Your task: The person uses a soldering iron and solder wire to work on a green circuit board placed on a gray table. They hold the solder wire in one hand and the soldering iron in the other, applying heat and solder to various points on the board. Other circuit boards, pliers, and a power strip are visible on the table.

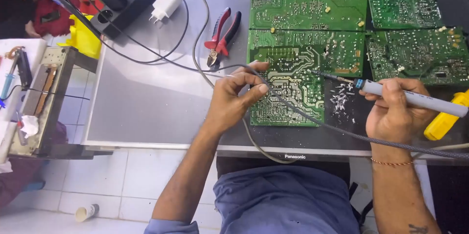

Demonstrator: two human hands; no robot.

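My left hand (234, 98) pinches the left edge of a green circuit board (293, 89) that lies solder-side up on a flat screen panel (146, 102). A thin grey wire runs through its fingers. My right hand (395, 111) grips a grey soldering iron (415, 98) like a pen. The iron's tip touches the board's upper right area. A braided grey cable (342, 131) crosses below the board between my hands. Small silver solder bits (340, 99) lie just right of the board.
Several more green boards (308, 9) lie at the back and right. Red-handled pliers (222, 36) sit left of them. A black power strip (124, 4) with a white charger (165, 4) is at back left. A yellow tool (447, 119) lies at right. A metal stand (49, 102) holds tools at left.
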